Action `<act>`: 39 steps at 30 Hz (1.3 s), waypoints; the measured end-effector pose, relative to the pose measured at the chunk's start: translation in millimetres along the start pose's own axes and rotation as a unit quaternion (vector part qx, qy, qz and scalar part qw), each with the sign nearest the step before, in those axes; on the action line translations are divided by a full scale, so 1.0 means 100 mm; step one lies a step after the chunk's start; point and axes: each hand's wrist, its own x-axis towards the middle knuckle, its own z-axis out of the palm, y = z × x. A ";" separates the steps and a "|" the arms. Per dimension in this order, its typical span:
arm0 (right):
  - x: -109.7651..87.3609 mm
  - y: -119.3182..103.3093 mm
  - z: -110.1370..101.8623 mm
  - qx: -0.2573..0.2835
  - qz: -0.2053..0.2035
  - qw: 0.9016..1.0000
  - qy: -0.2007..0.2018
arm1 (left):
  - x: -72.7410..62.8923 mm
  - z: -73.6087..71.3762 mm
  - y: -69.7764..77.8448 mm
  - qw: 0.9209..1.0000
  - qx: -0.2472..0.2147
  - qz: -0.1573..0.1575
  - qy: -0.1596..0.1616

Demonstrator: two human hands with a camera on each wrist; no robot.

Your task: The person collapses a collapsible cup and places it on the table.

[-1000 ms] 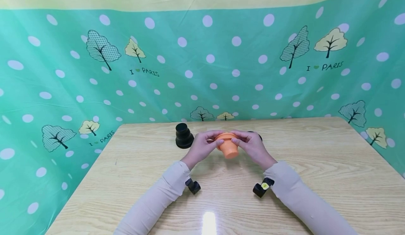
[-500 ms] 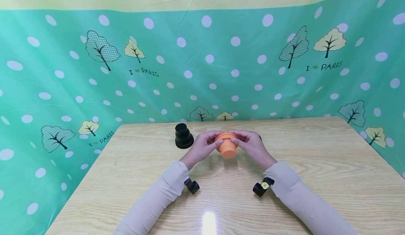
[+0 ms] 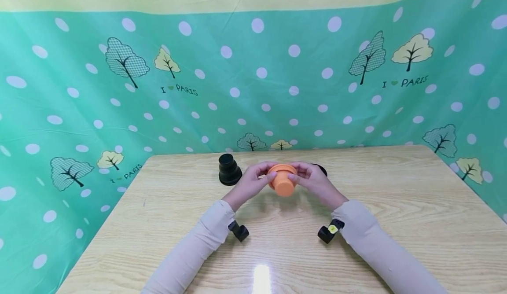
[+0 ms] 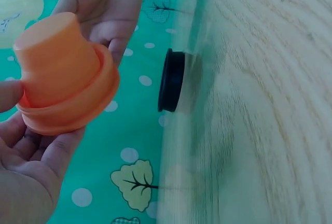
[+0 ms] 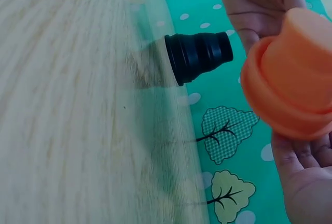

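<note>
Head view: I observe the orange cup held above the wooden table, its narrow end toward the wearer. The left hand pinches it from its left side, the right hand from its right, both thumbs on its near face. A black stepped cup stands left of the orange cup; to the right, a black piece is mostly hidden by the right hand. Left wrist view: I see the black piece as a low, rimmed disc, apart from the orange cup, whose flared rim rests against fingers of the left hand. Right wrist view: I note the right hand's fingers beneath that rim, the black stepped cup well apart.
</note>
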 end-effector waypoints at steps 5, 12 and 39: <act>0.00 0.01 0.00 0.009 0.009 0.999 -0.029 | -0.03 0.00 0.11 0.999 -0.022 -0.024 -0.028; -0.01 0.00 0.00 -0.007 -0.009 0.999 -0.037 | -0.01 0.03 0.00 1.000 -0.011 0.003 -0.024; 0.00 -0.03 0.05 -0.029 -0.052 0.993 0.101 | 0.03 0.12 0.08 0.996 -0.079 -0.035 0.037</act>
